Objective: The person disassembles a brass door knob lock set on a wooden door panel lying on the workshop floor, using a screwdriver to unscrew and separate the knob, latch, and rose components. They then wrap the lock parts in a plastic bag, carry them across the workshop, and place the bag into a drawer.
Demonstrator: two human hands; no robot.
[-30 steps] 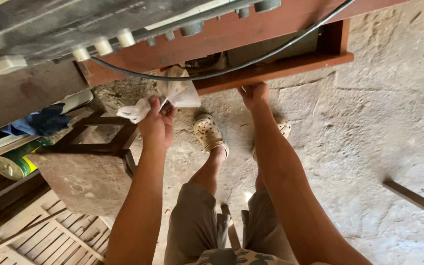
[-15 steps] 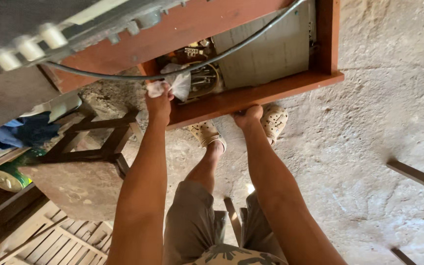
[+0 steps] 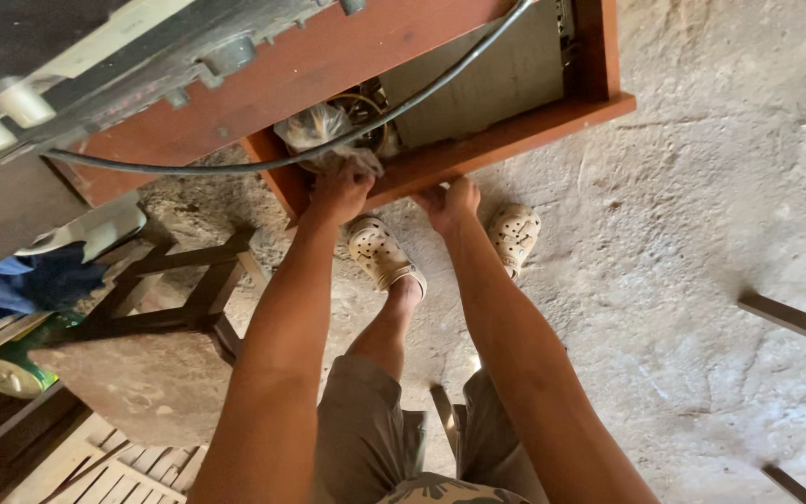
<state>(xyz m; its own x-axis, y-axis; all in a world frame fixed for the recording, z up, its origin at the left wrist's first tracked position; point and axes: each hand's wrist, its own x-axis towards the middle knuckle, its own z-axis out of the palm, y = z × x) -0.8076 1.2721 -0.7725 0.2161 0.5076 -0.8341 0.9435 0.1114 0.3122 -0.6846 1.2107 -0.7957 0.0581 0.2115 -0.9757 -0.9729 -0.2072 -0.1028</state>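
Observation:
My left hand (image 3: 340,189) reaches up into the open underside of a reddish-brown wooden cabinet (image 3: 506,135) and grips a crumpled whitish rag (image 3: 314,129) pressed against the parts inside. My right hand (image 3: 452,202) holds the cabinet's lower wooden edge, fingers curled over it. A black cable (image 3: 394,117) hangs across the opening in front of the rag. Inside the cabinet I see a grey panel (image 3: 487,70) and a round metal part (image 3: 361,112), partly hidden by the rag.
A row of white knobs (image 3: 2,117) lines the cabinet's front at upper left. A dark wooden stool (image 3: 156,345) stands at left beside blue cloth (image 3: 39,280) and a green tin (image 3: 11,369). Rough concrete floor (image 3: 701,233) spreads to the right. My feet wear pale clogs (image 3: 380,252).
My left hand has carried the rag up from below the cabinet edge into its interior. My right hand has stayed on the wooden edge. The view has moved closer.

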